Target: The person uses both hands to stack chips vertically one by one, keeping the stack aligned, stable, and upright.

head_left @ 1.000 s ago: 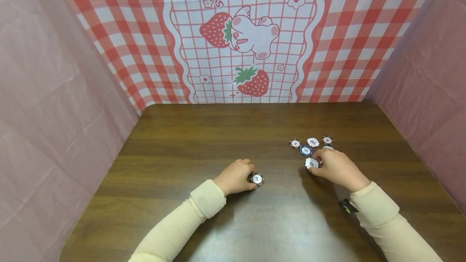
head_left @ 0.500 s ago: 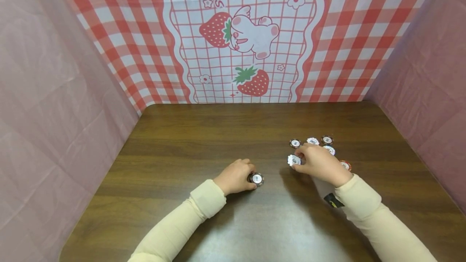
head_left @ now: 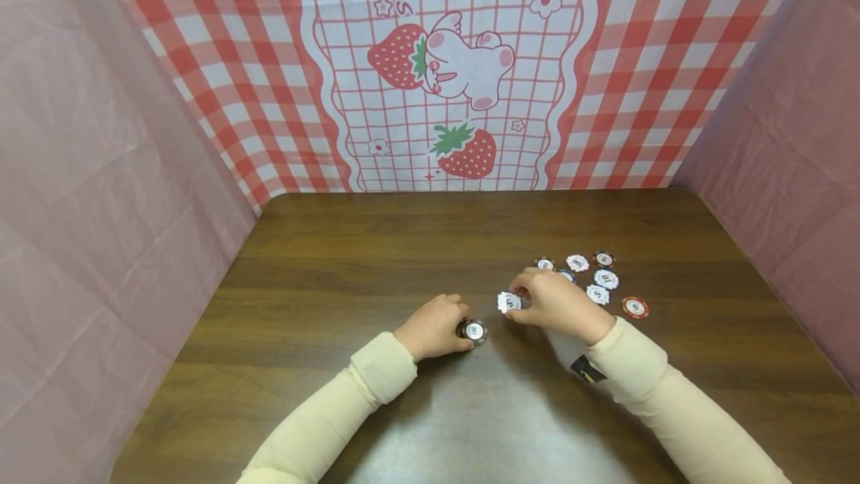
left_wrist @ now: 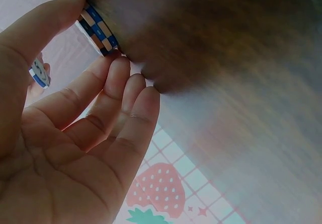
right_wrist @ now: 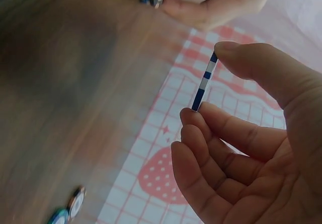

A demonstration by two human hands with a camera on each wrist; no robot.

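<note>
Poker-chip stack point(head_left: 475, 332), a black chip on top and a blue-and-orange edge beneath, is at the left, on or just above the wooden table point(head_left: 322, 260); the left hand point(head_left: 435, 326) pinches its rim between thumb and fingertips, and neither has shifted over the last second. Just right of it, a white-faced chip point(head_left: 509, 303) with a blue-and-white edge is gripped between the thumb and fingertips of the right hand point(head_left: 560, 305), which has carried it leftward. It is now near the stack but not touching, so I judge the carrying well along. Farther right lie a dark-rimmed chip point(head_left: 544, 264), a blue chip point(head_left: 568, 275) partly hidden by the right hand, a 500 chip point(head_left: 577, 264), a 5 chip point(head_left: 598, 294), a brown-rimmed chip point(head_left: 604, 259), a 10 chip point(head_left: 606, 279) and a red chip point(head_left: 635, 308); the hand's move has uncovered the 5 chip and the red chip.
</note>
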